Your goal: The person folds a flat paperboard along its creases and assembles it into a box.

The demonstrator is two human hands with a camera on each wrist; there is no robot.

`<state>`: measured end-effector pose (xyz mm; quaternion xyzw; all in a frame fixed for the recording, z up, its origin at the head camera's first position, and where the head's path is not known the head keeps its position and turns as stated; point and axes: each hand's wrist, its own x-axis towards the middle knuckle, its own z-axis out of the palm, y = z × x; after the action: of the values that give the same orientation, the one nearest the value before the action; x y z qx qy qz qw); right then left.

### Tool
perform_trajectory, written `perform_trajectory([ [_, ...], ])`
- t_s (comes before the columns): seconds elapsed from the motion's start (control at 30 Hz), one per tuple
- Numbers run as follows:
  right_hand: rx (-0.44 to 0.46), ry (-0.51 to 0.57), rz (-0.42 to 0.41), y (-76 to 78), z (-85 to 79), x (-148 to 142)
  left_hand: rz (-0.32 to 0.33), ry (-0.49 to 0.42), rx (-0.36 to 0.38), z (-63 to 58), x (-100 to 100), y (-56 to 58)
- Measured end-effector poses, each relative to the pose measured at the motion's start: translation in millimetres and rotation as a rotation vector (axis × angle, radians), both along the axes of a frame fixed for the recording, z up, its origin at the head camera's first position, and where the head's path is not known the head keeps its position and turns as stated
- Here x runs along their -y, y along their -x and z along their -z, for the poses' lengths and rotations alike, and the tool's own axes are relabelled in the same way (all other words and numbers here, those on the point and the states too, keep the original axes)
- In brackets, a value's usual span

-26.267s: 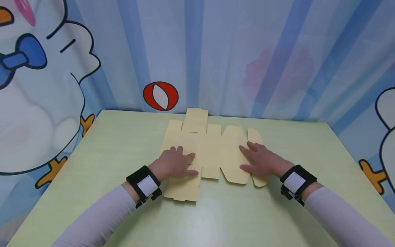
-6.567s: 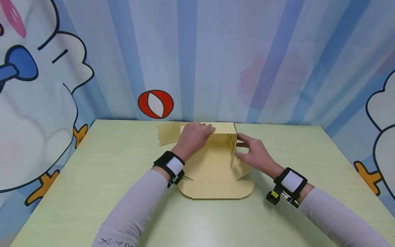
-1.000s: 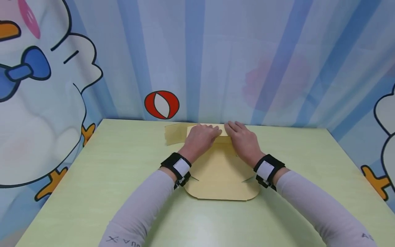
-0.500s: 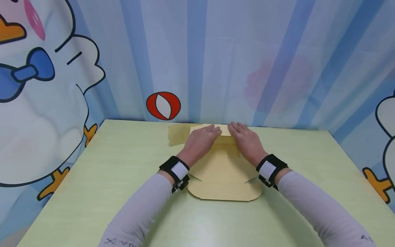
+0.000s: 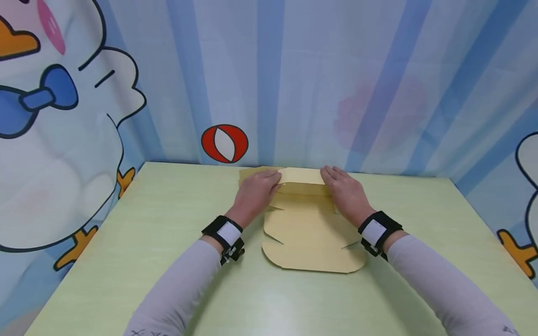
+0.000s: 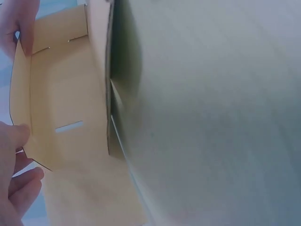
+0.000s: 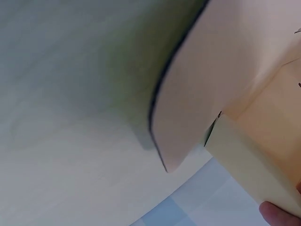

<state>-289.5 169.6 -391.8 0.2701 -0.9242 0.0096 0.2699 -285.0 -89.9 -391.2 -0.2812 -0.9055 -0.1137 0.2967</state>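
A partly folded tan cardboard box (image 5: pixel 307 226) stands on the table, its far wall raised and its near panel with the rounded flap lying flat. My left hand (image 5: pixel 256 193) grips the left end of the raised wall. In the left wrist view its thumb (image 6: pixel 18 135) lies on the inner side of the wall's edge, with fingers on the outer side. My right hand (image 5: pixel 346 193) holds the right end of that wall, fingers over its top. Only a fingertip (image 7: pixel 276 214) of it shows at the edge in the right wrist view. A slot (image 6: pixel 69 126) is cut in the cardboard.
The pale green table (image 5: pixel 180 200) extends on both sides and in front of the box. Right behind its far edge hangs a blue striped curtain (image 5: pixel 302 93) with printed cartoon figures and a ball.
The flat cardboard sheet was turned and its far wall folded up. Over the last second my left hand moved left along the wall, and the left flap now shows less.
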Motion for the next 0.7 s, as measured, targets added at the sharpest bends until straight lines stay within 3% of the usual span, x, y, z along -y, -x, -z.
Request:
perform_trajectory([
  [0.7, -0.032, 0.023, -0.031, 0.8, 1.2, -2, 0.002, -0.058, 0.101, 14.8, -13, -1.2],
])
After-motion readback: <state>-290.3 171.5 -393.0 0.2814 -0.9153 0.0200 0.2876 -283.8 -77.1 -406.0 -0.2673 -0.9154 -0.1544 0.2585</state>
